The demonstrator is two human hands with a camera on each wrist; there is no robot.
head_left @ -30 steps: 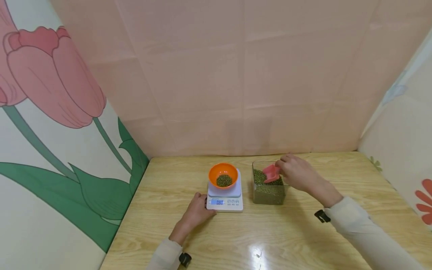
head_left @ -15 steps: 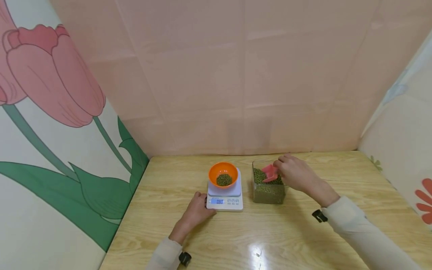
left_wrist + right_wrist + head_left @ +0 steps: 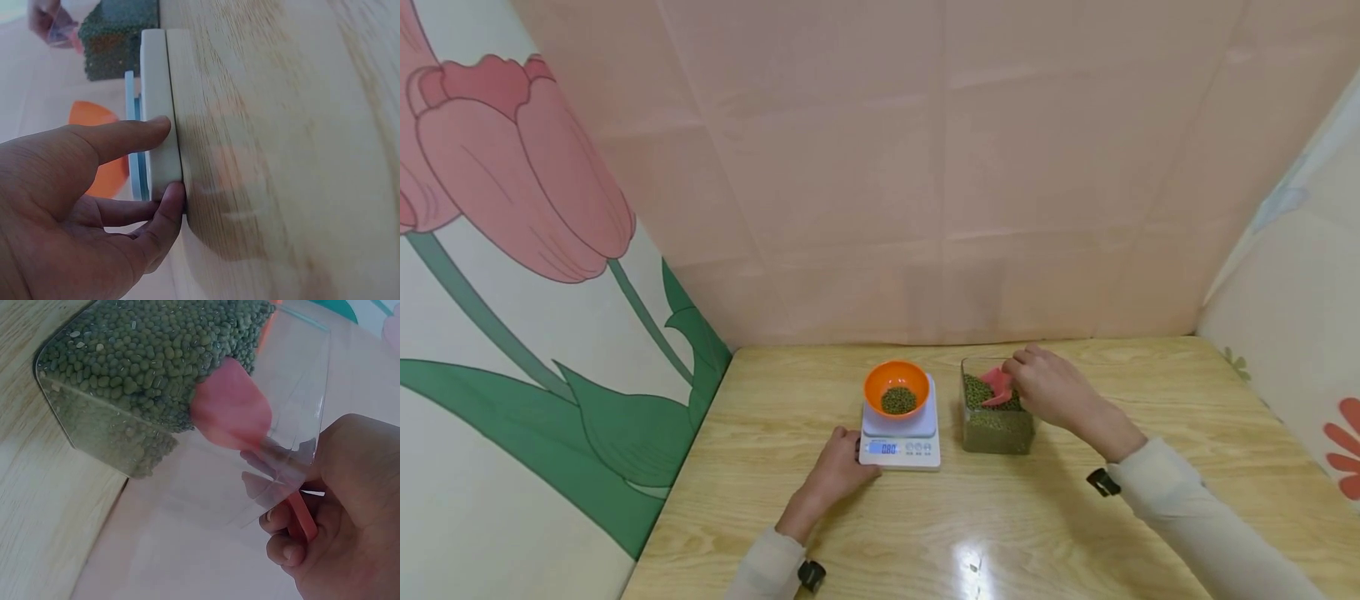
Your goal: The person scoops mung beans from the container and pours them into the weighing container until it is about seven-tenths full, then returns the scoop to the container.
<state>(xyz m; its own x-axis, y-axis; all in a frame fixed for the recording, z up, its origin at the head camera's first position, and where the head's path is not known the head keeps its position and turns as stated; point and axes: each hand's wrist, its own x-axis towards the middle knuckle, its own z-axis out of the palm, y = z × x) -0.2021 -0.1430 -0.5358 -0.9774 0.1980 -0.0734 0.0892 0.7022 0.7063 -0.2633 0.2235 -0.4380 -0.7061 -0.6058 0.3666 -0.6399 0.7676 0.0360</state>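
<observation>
A white digital kitchen scale (image 3: 917, 458) lies on the table, its display reading about 0.80. On its platform sits an orange bowl (image 3: 887, 375) with a small heap of green beans (image 3: 898, 401). My left hand (image 3: 837, 472) holds the scale by its near left corner, thumb along the side in the left wrist view. To the right stands a clear square container (image 3: 997, 440), partly filled with green mung beans (image 3: 137, 356). Over its far right part, my right hand (image 3: 1051, 390) grips a pink scoop (image 3: 231, 406) by the handle. The scoop's head is inside the container, against the beans.
The wooden table (image 3: 820, 542) runs back to a pink-covered wall (image 3: 850, 167). A side wall with a painted tulip (image 3: 527, 175) bounds the left, and a pale wall with a red flower (image 3: 1347, 446) the right.
My right hand has shifted slightly left with the scoop, which has tilted and turned a little in the container. My left hand, the scale and the bowl stay in place.
</observation>
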